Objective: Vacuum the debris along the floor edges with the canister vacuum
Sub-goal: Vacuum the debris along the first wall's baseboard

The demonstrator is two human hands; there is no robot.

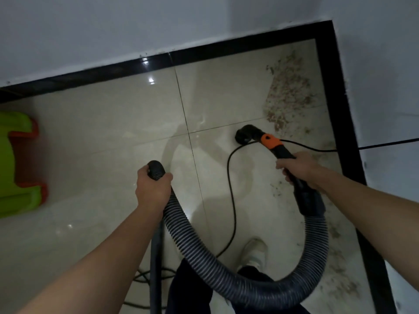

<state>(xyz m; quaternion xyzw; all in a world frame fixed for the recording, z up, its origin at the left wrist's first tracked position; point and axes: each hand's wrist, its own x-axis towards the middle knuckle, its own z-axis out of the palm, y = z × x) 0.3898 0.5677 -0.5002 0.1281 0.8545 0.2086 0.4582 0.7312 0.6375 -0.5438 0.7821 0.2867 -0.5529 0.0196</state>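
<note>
Left hand (152,189) grips the ribbed hose (226,279), right hand (297,167) the wand (282,151) — debris heap (288,91) at one o'clock not yet vacuumed.

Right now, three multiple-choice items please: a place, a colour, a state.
1. Where does the thickest debris lie? A) beside the green stool B) in the corner beyond the nozzle C) under the shoe
2. What colour is the collar on the wand? A) orange B) blue C) white
3. What is the left hand doing? A) hanging free B) gripping the hose C) pressing the wall
Answers: B, it heaps by the skirting corner; A, orange band behind the nozzle; B, it curls round the hose.
</note>
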